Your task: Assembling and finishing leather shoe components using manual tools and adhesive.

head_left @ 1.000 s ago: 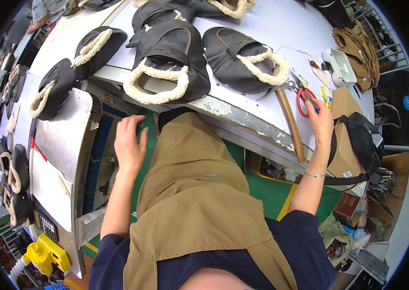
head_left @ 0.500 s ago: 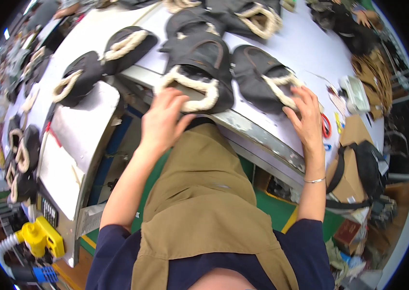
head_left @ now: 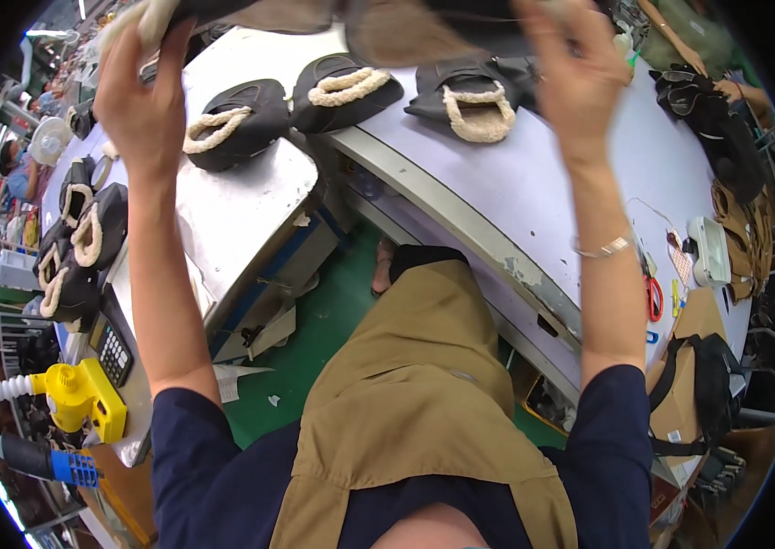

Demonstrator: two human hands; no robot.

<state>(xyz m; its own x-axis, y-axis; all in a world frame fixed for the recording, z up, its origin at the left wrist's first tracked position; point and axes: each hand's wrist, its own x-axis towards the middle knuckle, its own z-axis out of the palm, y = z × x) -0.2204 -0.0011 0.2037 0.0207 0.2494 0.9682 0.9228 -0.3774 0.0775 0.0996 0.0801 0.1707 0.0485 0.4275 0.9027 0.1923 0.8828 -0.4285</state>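
At the top edge, both my hands are raised over the tables with black fleece-trimmed slippers, smeared by motion and cut off by the picture's rim. My left hand (head_left: 139, 101) is closed on the pale fleece of one slipper (head_left: 223, 9). My right hand (head_left: 580, 82) grips another slipper (head_left: 424, 32), whose brownish-grey surface shows. Below them a slipper (head_left: 479, 110) lies on the white table, its opening toward me. Farther left lie two slippers, one (head_left: 346, 91) by the table corner and one (head_left: 236, 123) beside it.
More black slippers (head_left: 99, 233) stand at far left, near a calculator (head_left: 113, 352) and a yellow device (head_left: 81, 403) with a hose. To the right are red-handled scissors (head_left: 654, 297), a white plastic tray (head_left: 710, 252) and a black bag (head_left: 703, 393). Another person's arm (head_left: 676, 41) reaches in at upper right.
Both hands have risen from the near table edge to the top of the picture. The slippers they were at have been lifted off the table. My view has shifted left.
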